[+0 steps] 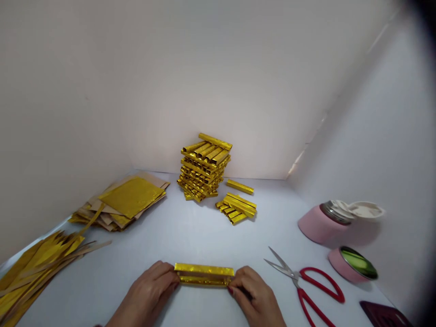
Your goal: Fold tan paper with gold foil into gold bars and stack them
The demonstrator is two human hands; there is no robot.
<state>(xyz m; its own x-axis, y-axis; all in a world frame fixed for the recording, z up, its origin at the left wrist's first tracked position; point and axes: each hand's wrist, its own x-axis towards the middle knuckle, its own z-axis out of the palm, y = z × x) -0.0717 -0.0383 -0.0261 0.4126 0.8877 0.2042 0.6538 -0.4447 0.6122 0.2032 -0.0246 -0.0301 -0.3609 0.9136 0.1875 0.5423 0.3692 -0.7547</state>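
Observation:
A long gold foil piece (204,269), folded lengthwise with an open channel along its side, lies level between my hands at the bottom centre. My left hand (150,288) pinches its left end between thumb and fingers. At the right end, my right hand (254,290) grips it the same way, with the fingers curled. Beyond them stands a tall crisscross stack of gold bars (203,168) near the back wall. A smaller pile of gold bars (236,208) sits to its right, with a single bar (240,186) behind that pile.
Gold square sheets (132,196) are heaped at the left, with gold strips (37,268) nearer. On the right lie open red-handled scissors (295,275), a pink jar (316,223) with its white lid raised, a pink round container (345,265) and a dark red object (384,314).

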